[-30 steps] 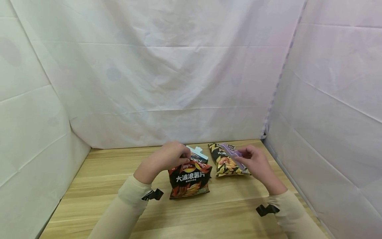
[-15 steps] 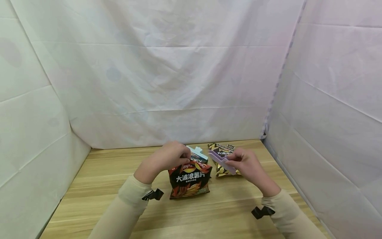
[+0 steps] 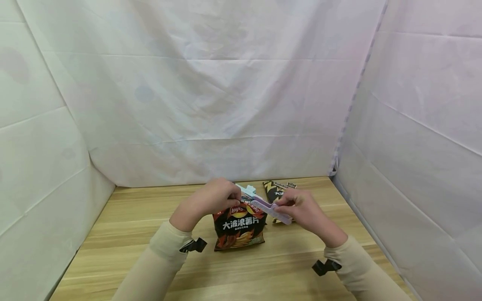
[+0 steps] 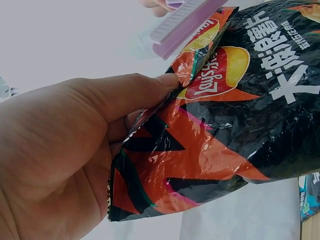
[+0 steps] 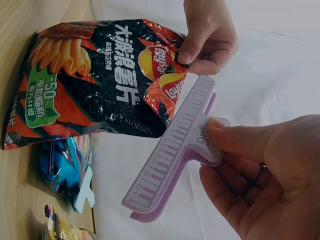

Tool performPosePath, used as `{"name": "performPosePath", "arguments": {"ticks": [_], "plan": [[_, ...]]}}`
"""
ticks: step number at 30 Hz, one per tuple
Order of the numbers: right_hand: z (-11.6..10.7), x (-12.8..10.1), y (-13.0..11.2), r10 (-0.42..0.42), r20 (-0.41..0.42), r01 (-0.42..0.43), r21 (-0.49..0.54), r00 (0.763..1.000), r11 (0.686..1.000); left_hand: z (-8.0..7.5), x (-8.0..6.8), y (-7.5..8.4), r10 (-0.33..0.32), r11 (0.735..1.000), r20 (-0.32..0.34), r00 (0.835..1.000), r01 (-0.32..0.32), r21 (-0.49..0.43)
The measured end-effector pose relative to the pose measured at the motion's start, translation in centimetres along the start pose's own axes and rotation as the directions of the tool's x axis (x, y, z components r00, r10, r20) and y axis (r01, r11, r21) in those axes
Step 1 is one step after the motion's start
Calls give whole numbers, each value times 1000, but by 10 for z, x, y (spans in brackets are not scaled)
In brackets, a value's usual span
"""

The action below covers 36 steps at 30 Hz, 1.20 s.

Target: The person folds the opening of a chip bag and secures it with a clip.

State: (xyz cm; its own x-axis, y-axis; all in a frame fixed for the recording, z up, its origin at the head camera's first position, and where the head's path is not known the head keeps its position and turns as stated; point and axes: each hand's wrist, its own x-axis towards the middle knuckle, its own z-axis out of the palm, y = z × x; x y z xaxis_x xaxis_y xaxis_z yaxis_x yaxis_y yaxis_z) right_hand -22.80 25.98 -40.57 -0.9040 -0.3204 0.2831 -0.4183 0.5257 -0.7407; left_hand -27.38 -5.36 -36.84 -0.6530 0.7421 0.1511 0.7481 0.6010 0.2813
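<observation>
A black and red Lay's potato chip bag (image 3: 241,230) stands upright on the table, its top edge folded over. My left hand (image 3: 215,198) pinches that folded top at its left part, the thumb lying over the fold in the left wrist view. In my right hand (image 3: 306,211) is a purple bag clip (image 5: 172,147) with a piano-key pattern, its handles pinched between thumb and fingers. The clip's two long bars look slightly parted. They slant close beside the bag's top right corner; whether they touch it I cannot tell.
Behind the held bag stands a blue chip bag (image 5: 62,165) with a light blue clip (image 3: 250,190) on its top. A black and gold chip bag (image 3: 275,192) lies to the right, partly hidden by my right hand. White cloth walls (image 3: 241,104) enclose the wooden table (image 3: 143,217).
My right hand has carried the purple clip leftward and slightly down, from over the gold bag to the top of the red bag. The left hand keeps its place.
</observation>
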Motion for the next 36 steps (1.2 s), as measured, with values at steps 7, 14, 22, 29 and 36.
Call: {"name": "performPosePath", "arguments": {"ticks": [7,14,22,29,36], "plan": [[2,3,-2,-14,18,14,-17,1000,1000,1,1,0,-3,1000,2,1000,3,-4],[4,5,-4,30,62,-30,-2,998,1000,0,1,2,-2,1000,3,1000,2,-4],[5,6,-4,33,84,-34,13,996,999,1,2,3,-2,1000,2,1000,2,-4],[9,8,-4,-11,104,9,21,995,1000,0,1,5,21,1000,7,1000,-21,-18],[11,9,-2,-9,93,9,-7,996,1000,0,2,5,22,1000,5,1000,-22,-21]]}}
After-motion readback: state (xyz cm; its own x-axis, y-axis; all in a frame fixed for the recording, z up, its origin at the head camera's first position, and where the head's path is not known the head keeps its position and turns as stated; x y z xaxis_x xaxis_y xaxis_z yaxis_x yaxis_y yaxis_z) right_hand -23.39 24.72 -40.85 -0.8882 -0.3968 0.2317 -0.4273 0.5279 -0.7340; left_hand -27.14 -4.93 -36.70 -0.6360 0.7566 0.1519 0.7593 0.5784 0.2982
